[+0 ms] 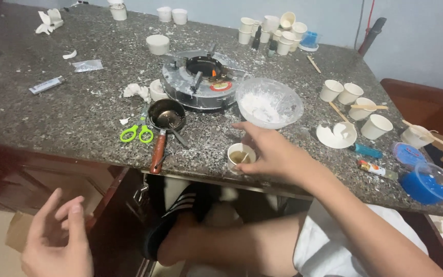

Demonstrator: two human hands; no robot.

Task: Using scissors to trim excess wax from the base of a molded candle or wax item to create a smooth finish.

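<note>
speckled granite bench (67, 113), gas stove (201, 82) mid-bench. right hand (270, 154) grips small paper cup (241, 156) at near edge, by clear bowl (269, 102). left hand (60, 241) loosely open, empty, below the bench.

A small white paper cup (241, 156) is set upright near the front edge of the tabletop (78, 118). Brownish liquid is contained in it, and a thin stick is leaned inside against the rim. The cup is touched on its right side by the right hand (273, 154).
</note>
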